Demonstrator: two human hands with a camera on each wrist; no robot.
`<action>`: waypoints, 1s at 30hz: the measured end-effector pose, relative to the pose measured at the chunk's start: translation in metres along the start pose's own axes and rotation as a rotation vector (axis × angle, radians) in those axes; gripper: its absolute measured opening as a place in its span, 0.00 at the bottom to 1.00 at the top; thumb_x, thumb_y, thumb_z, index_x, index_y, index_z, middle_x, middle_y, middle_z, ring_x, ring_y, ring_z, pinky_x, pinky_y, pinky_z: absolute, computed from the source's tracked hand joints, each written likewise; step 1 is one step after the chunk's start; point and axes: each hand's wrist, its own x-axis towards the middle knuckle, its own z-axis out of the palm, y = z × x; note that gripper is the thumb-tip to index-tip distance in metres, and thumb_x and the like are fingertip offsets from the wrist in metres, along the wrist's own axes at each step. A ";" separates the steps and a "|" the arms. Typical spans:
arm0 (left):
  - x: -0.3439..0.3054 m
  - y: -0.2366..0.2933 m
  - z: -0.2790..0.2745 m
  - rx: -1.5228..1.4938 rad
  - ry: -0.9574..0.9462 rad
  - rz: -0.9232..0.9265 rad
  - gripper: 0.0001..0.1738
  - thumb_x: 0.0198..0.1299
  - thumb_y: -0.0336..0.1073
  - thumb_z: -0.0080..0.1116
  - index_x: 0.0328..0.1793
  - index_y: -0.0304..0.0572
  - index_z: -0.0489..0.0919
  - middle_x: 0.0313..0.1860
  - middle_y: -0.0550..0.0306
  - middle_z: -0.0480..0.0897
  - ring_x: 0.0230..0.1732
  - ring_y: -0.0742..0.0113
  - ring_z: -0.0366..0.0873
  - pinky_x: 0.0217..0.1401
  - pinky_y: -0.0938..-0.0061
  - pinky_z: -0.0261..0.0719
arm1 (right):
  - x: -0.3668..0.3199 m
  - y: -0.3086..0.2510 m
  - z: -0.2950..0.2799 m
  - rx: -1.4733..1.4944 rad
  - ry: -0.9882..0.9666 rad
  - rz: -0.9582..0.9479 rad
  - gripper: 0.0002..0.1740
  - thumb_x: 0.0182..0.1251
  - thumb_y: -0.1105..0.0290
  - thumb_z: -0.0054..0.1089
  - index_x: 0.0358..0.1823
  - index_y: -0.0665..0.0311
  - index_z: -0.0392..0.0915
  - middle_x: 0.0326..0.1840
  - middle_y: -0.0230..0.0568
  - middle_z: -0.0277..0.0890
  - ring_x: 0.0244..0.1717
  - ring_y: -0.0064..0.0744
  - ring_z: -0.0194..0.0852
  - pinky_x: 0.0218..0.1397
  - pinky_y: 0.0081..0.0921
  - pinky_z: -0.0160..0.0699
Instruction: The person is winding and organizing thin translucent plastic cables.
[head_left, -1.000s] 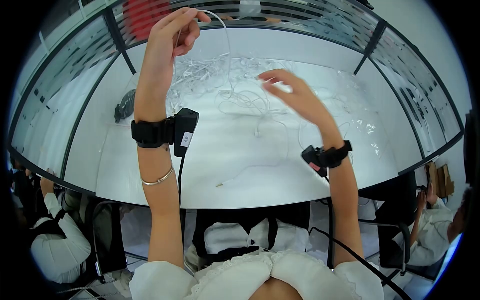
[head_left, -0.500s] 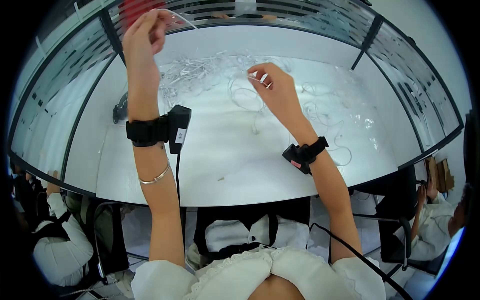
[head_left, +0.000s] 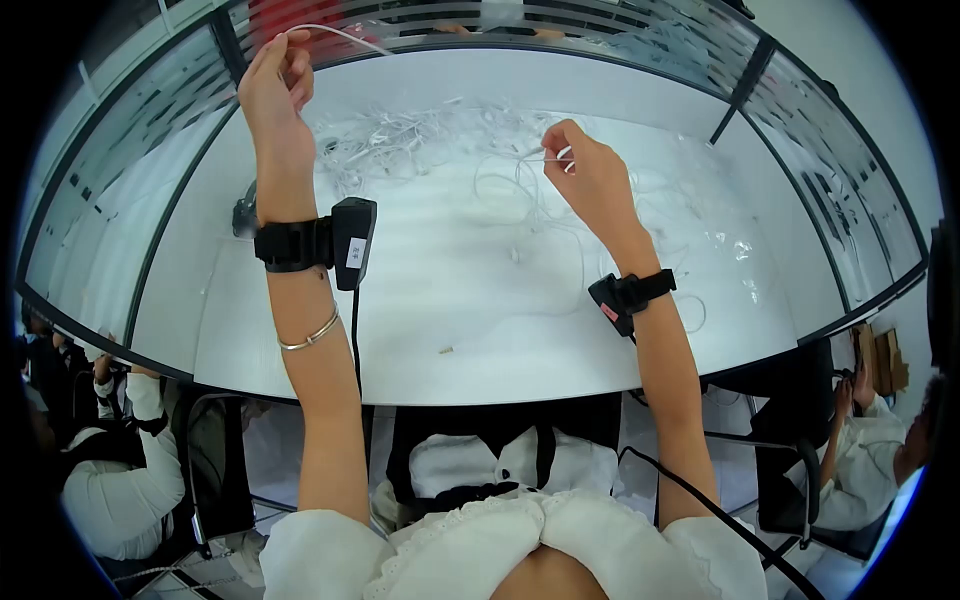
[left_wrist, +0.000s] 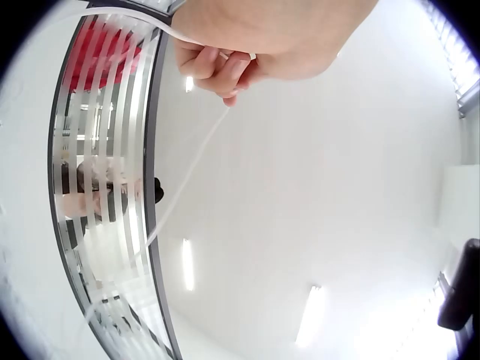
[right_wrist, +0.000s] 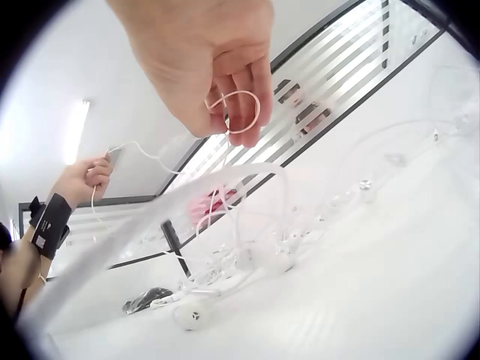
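Note:
My left hand point(head_left: 276, 98) is raised at the far left, above the table's back panel. Between its thumb and fingers it pinches a thin white earphone cable point(left_wrist: 196, 159), which arcs away to the right and hangs down. Over the middle right of the table, my right hand point(head_left: 598, 185) pinches a white cable loop point(right_wrist: 259, 112) at its fingertips. Below that hand, more white cable point(head_left: 480, 190) lies in loose coils. A white earbud point(right_wrist: 193, 316) shows close to the camera in the right wrist view. Near the front edge lies a gold plug point(head_left: 446, 351).
A heap of tangled white cables point(head_left: 385, 135) lies along the back of the white table point(head_left: 420, 290). Left of it sits a black bundle point(head_left: 244, 215). Clear plastic point(head_left: 735, 250) covers part of the right side. Low striped glass panels point(head_left: 600, 70) enclose the table; people sit at both sides.
My left hand has moved left, drawing the cable with it. The right hand, with its fingers spread a second ago, has closed on a cable and then shifted slightly to the right.

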 end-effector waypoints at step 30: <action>-0.036 0.083 0.027 -0.140 -0.244 0.115 0.19 0.71 0.38 0.45 0.57 0.26 0.74 0.20 0.70 0.56 0.20 0.82 0.47 0.24 0.83 0.44 | 0.049 -0.028 0.051 0.597 -0.388 0.040 0.19 0.70 0.57 0.51 0.43 0.68 0.78 0.44 0.39 0.80 0.46 0.30 0.71 0.56 0.28 0.68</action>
